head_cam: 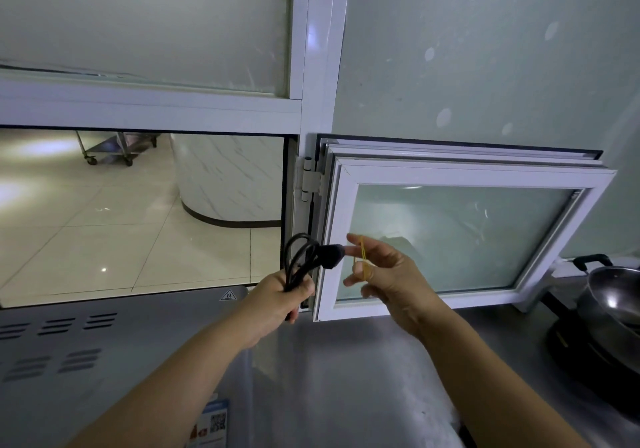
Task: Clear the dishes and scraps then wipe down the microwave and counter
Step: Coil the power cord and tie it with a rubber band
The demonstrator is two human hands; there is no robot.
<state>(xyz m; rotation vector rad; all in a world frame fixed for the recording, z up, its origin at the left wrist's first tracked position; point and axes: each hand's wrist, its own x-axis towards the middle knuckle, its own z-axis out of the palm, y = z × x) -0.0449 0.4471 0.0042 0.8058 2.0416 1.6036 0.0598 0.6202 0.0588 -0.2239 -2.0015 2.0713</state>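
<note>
Black cord (301, 260), looped into a bundle with its plug sticking out to the right, is gripped in the person's left hand (280, 297) above the grey microwave top (114, 340). Their right hand (381, 271) is spread, fingers stretching a yellow rubber band (363, 253) just beside the plug. From where I stand, the trick looks to be keeping the band wide, slipping it over the plug end and down onto the loops, then doubling it if slack, so the bundle stays tidy. Steel counter (346, 378) below waits for wiping; a wok (613, 295) sits at its right end.
</note>
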